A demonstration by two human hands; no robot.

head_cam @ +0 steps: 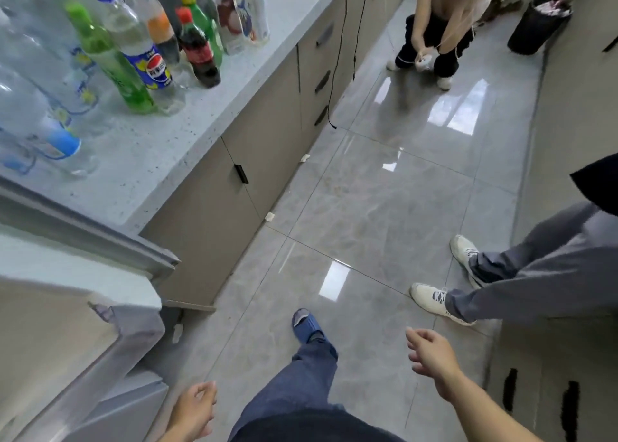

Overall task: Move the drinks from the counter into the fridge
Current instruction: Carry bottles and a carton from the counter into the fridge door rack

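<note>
Several drink bottles stand on the pale counter [187, 147] at the upper left: a green bottle [110, 60], a Pepsi bottle [147, 57], a cola bottle [197, 50] with a red cap, a carton [227, 23] and clear water bottles [36, 83]. The grey fridge [77, 334] fills the lower left, its door edge toward me. My left hand [194, 411] hangs low beside the fridge, fingers loosely curled, holding nothing. My right hand [431, 354] hangs over the floor at the lower right, also empty.
A person crouches [438, 30] on the tiled floor at the far end beside a black bin [538, 23]. Another person's legs and white shoes [431, 297] come in from the right. A black cord [337, 73] dangles down the cabinet fronts. My own leg and blue slipper [306, 324] step forward.
</note>
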